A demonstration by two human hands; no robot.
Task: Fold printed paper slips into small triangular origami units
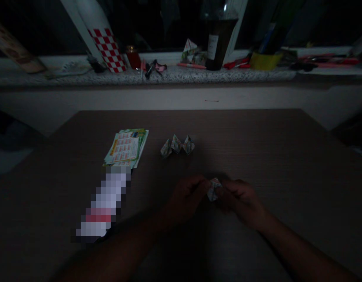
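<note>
A small folded piece of printed paper (214,188) is pinched between both hands, just above the dark table. My left hand (188,196) grips its left side with thumb and fingers closed. On the opposite edge, my right hand (241,197) is closed in a pinch. Beyond the hands, three folded paper pieces (176,144) with pointed tips stand in a row. A stack of printed paper sheets (124,147) lies to the left of them. Dim light hides the finer folds.
A lit, pixelated phone-like object (106,203) lies near my left forearm. Along the granite windowsill (163,77) stand a red-and-white checkered bottle (108,49), a red jar (133,58), a dark labelled bottle (217,45) and a yellow holder (266,60), among pens and clips.
</note>
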